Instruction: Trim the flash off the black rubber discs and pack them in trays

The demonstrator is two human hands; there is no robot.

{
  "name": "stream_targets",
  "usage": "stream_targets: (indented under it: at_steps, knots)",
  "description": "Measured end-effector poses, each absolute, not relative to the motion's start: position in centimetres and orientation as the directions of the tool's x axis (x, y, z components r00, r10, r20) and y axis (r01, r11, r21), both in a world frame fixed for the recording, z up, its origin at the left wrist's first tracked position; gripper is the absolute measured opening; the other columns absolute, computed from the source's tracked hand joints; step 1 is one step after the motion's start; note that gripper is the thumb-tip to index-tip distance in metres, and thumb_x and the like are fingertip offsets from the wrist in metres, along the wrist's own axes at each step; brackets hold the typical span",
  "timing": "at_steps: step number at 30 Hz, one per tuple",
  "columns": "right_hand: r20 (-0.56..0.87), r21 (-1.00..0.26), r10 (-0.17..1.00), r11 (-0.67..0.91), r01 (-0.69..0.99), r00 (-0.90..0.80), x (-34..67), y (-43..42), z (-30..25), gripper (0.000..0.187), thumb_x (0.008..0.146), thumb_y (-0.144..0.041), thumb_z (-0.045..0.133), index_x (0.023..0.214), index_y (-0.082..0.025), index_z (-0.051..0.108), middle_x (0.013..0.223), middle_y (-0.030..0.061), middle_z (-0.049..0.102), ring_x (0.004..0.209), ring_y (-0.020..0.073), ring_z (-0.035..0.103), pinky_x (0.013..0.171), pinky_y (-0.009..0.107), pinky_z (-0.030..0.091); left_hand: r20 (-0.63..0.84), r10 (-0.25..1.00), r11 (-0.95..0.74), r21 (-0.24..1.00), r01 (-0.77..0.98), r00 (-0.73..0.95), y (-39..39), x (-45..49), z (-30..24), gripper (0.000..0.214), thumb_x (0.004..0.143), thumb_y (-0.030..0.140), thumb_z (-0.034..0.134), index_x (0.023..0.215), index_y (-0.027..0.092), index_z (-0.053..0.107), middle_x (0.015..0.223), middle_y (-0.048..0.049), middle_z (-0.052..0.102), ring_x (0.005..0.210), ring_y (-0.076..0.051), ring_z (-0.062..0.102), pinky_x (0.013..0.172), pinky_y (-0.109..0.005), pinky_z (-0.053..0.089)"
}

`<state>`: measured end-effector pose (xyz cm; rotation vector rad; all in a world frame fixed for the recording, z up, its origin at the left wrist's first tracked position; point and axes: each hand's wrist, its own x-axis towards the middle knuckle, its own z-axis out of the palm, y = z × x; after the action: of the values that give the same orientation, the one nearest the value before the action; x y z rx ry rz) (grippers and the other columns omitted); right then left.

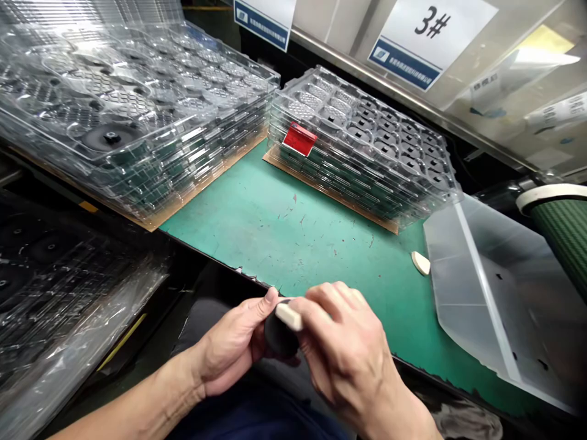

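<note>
My left hand [233, 345] grips a dark round disc-shaped part [279, 336], holding it in front of my lap by the table's near edge. Pinched in my right hand [343, 342] is a small cream-white block [289, 316], which lies against the upper face of the disc. My fingers hide part of the disc's rim. Another cream-white piece [420, 263], with one rounded side, rests on the green tabletop [275, 214] to the right, close to a translucent plastic bin [472, 293].
Stacked clear trays [137, 85] stand at the left on cardboard; a dark disc [111, 137] sits in the top one. A second tray stack [367, 140], with a red tag [300, 139], is at the back. More trays with dark discs [46, 247] are lower left.
</note>
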<state>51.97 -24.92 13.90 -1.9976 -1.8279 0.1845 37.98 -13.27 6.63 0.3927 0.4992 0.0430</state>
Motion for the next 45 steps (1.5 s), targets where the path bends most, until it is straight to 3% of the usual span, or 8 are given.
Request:
stream_targets:
  at_steps: [2,4,8,11,17,29,42,45]
  knots:
    - [0.173,-0.374,0.985,0.066,0.925,-0.001,52.3,-24.6,14.3,0.019,0.107,-0.020,0.046,0.111,-0.019,0.065,0.100,0.0071,0.063,0.086,0.0218,0.051,0.078,0.039,0.037,-0.436,0.045,0.960,0.267,0.081,0.899,-13.6,38.0,6.5,0.047,0.101,0.054,0.055,0.102,0.015,0.080,0.093,-0.0096,0.079,0.080,-0.016,0.071,0.079,-0.027,0.060]
    - [0.219,-0.362,0.974,0.028,0.932,0.056,52.3,-24.5,14.4,0.017,0.106,-0.021,0.048,0.104,-0.017,0.064,0.095,0.0070,0.061,0.084,0.0214,0.051,0.077,0.038,0.037,-0.417,0.092,0.974,0.226,0.005,0.904,-13.5,38.0,6.7,0.040,0.099,0.052,0.061,0.110,0.018,0.079,0.099,-0.0085,0.080,0.087,-0.016,0.072,0.082,-0.028,0.060]
    - [0.207,-0.533,0.913,-0.196,0.823,0.351,51.0,-24.6,13.9,0.027,0.103,-0.020,0.053,0.076,-0.019,0.047,0.071,-0.0004,0.045,0.065,0.0144,0.042,0.062,0.033,0.030,-0.389,0.336,0.909,0.372,-0.188,0.858,-12.7,38.1,7.4,0.049,0.082,0.025,0.087,0.128,0.025,0.072,0.116,-0.0049,0.078,0.102,-0.015,0.071,0.092,-0.022,0.056]
    - [0.258,-0.668,0.879,-0.138,0.731,0.401,49.4,-24.2,14.0,0.027,0.102,-0.015,0.052,0.076,-0.019,0.046,0.070,-0.0013,0.044,0.063,0.0128,0.042,0.061,0.031,0.031,-0.365,0.382,0.868,0.458,-0.193,0.849,-12.3,38.0,8.1,0.056,0.073,0.010,0.091,0.124,0.025,0.075,0.111,-0.0028,0.079,0.098,-0.013,0.071,0.087,-0.018,0.055]
    - [0.351,-0.580,0.866,-0.098,0.809,0.356,49.2,-24.1,13.9,0.008,0.098,-0.013,0.059,0.093,-0.017,0.064,0.076,0.0027,0.050,0.068,0.0167,0.042,0.063,0.034,0.030,-0.358,0.454,0.822,0.521,-0.229,0.816,-11.6,37.2,9.2,0.057,0.067,0.017,0.095,0.119,0.030,0.076,0.111,-0.0020,0.077,0.099,-0.017,0.071,0.084,-0.020,0.057]
    - [0.269,-0.597,0.870,-0.186,0.780,0.413,49.7,-24.9,13.4,0.016,0.101,-0.015,0.054,0.087,-0.016,0.061,0.075,0.0023,0.050,0.070,0.0168,0.042,0.065,0.035,0.031,-0.350,0.386,0.826,0.542,-0.152,0.854,-11.3,36.4,8.0,0.053,0.084,0.024,0.083,0.134,0.030,0.068,0.122,-0.0038,0.074,0.109,-0.016,0.068,0.094,-0.019,0.055]
    - [0.229,-0.584,0.938,-0.081,0.807,0.260,50.8,-25.5,13.3,0.016,0.101,-0.014,0.051,0.089,-0.016,0.062,0.076,0.0030,0.051,0.070,0.0174,0.042,0.066,0.034,0.031,-0.424,0.286,0.875,0.482,-0.054,0.859,-11.3,36.0,7.4,0.046,0.094,0.032,0.073,0.139,0.024,0.066,0.133,-0.0114,0.074,0.119,-0.020,0.070,0.099,-0.024,0.055]
    - [0.195,-0.538,0.924,-0.180,0.823,0.330,50.7,-25.6,13.1,0.019,0.102,-0.016,0.052,0.083,-0.018,0.058,0.076,0.0027,0.050,0.071,0.0173,0.043,0.066,0.034,0.032,-0.450,0.269,0.889,0.457,-0.039,0.852,-11.2,36.1,7.4,0.042,0.093,0.028,0.074,0.135,0.024,0.068,0.130,-0.0093,0.077,0.112,-0.017,0.072,0.097,-0.023,0.055]
